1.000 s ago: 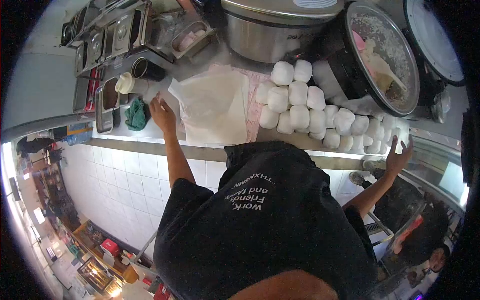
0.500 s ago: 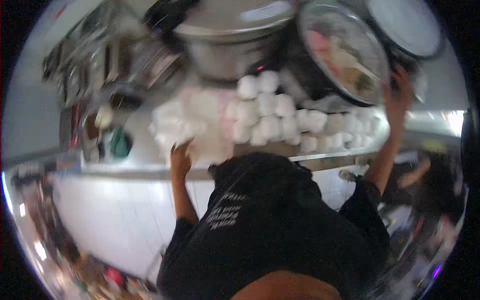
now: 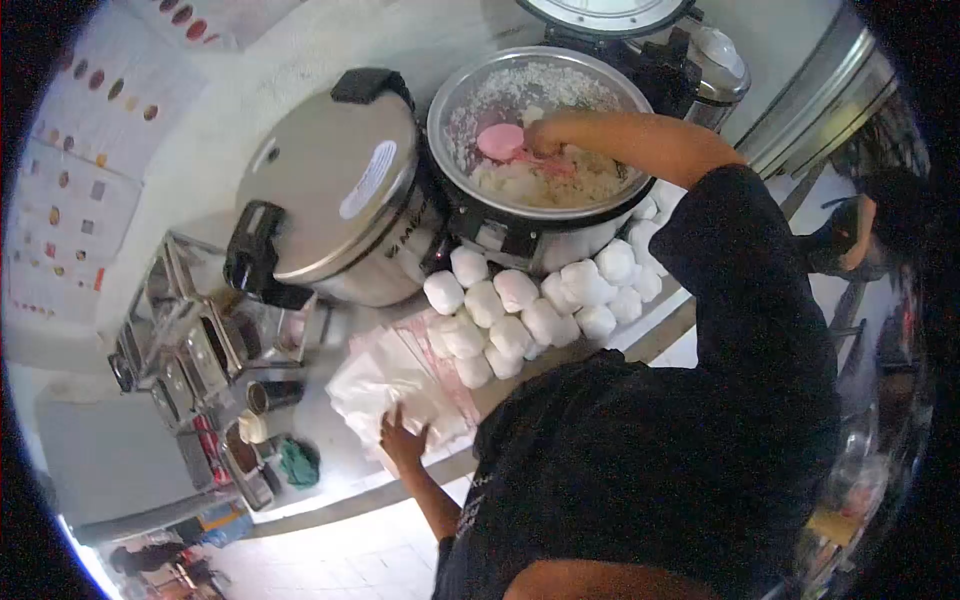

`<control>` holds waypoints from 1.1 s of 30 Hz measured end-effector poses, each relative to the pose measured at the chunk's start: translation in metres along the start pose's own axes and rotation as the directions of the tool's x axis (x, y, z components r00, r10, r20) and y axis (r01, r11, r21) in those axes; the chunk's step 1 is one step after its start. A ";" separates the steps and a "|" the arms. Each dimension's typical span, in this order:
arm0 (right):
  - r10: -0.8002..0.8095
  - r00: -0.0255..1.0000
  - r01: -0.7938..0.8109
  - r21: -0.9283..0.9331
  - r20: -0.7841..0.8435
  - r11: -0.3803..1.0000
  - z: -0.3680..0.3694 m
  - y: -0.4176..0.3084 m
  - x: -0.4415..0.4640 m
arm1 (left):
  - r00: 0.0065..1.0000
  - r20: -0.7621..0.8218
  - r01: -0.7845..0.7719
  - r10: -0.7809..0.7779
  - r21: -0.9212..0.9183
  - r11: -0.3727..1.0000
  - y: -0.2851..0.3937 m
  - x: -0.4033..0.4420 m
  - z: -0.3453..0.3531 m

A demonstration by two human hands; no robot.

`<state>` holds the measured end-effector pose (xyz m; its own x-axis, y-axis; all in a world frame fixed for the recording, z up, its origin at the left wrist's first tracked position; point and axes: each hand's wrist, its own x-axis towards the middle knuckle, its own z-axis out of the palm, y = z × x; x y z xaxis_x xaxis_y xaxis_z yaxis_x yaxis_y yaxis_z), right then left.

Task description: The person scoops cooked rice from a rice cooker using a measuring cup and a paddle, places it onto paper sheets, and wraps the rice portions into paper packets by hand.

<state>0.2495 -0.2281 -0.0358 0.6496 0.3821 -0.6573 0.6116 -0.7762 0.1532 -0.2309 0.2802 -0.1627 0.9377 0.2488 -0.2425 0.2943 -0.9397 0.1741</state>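
My left hand (image 3: 404,440) rests with spread fingers on the near edge of a stack of white paper sheets (image 3: 385,375). Pink printed paper (image 3: 452,378) shows beside the sheets. My right hand (image 3: 546,137) reaches into an open cooker (image 3: 437,130) of white rice (image 3: 500,95). Its fingers are closed at a pink scoop (image 3: 499,142) lying on the rice; the grip is partly hidden. Several white wrapped bundles (image 3: 509,337) are piled on the counter below the cooker.
A large lidded cooker (image 3: 340,180) stands left of the open one. Metal trays (image 3: 208,355), a dark cup (image 3: 272,395), a cream bottle (image 3: 252,427) and a green cloth (image 3: 299,463) are at the left. Part of another person (image 3: 850,240) shows at the far right.
The view has turned toward the cookers. My right hand has moved from beside the bundles into the open cooker. My left hand has moved from the bare counter onto the paper sheets.
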 end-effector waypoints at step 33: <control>-0.335 0.921 0.347 0.026 -0.201 0.938 -0.016 -0.002 -0.118 | 0.797 -0.513 -0.589 0.318 -0.543 0.599 0.372 0.084 -0.141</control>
<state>0.1792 -0.2639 0.0529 0.4839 0.7124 -0.5082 0.7869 -0.6083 -0.1035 -0.0166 -0.0153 0.0164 0.9358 0.0199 0.3519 -0.2755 -0.5814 0.7656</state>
